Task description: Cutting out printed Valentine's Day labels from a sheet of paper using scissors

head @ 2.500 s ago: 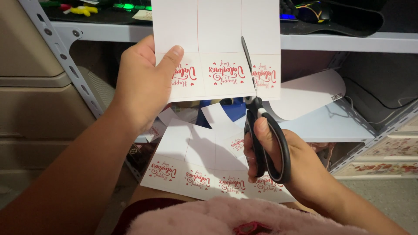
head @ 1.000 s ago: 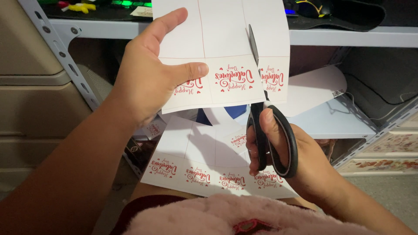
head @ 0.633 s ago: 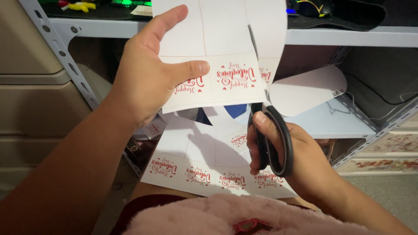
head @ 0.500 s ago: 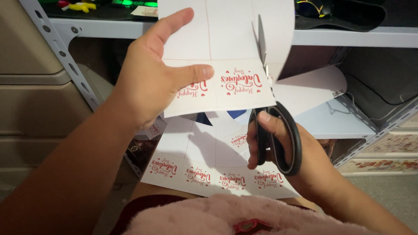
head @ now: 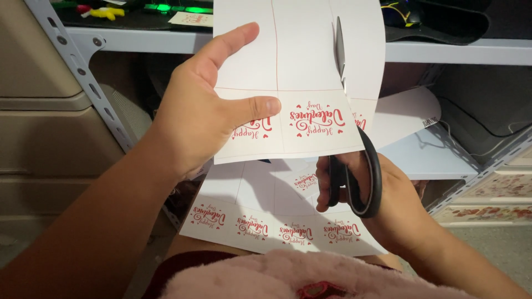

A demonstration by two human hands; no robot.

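My left hand (head: pixel 208 105) pinches the left side of a white printed sheet (head: pixel 302 61) with thin red grid lines and red script labels, held upright in front of me. My right hand (head: pixel 382 205) grips black-handled scissors (head: pixel 354 171) from below. Their blades run up through the sheet along a vertical line, and the blade tip shows near the sheet's top right. The strip to the right of the cut curls away.
A second printed sheet (head: pixel 266 221) of the same labels lies below on a brown surface. A pink fluffy thing (head: pixel 310 277) sits at the bottom edge. A grey metal shelf (head: pixel 443 52) stands behind, and beige drawers (head: pixel 44 127) are at left.
The scissors have cut further up the sheet, and the blades now reach near its top. My left hand has lifted and tilted the sheet slightly; the right strip has peeled away more.
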